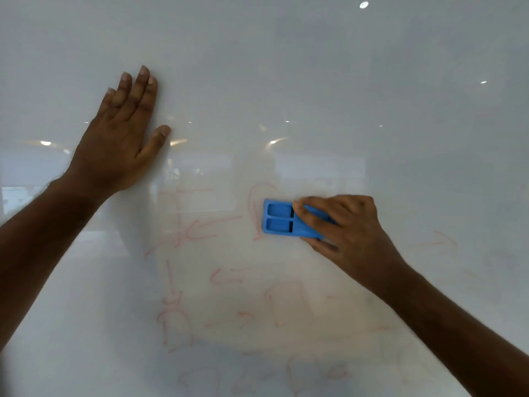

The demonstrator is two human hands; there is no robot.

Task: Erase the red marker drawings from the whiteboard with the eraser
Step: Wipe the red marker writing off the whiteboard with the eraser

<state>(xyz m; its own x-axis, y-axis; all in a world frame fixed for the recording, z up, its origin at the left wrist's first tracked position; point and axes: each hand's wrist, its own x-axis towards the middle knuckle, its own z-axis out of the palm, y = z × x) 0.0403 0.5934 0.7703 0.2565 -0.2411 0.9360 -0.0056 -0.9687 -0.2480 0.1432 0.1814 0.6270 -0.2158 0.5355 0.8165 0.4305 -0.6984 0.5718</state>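
The glossy whiteboard (315, 81) fills the whole view. Faint red marker drawings (200, 227), arrows and box shapes, cover its lower middle; several look smeared and pale. My right hand (346, 227) grips a blue eraser (282, 219) and presses it flat on the board, just right of a curved red line (253, 207). My left hand (120, 136) lies flat on the board at the upper left, fingers spread, holding nothing.
Ceiling lights and a room reflect in the board's shiny surface (363, 5). More pale red marks (443, 239) sit at the right and along the bottom (252, 379). The upper half of the board carries no drawings.
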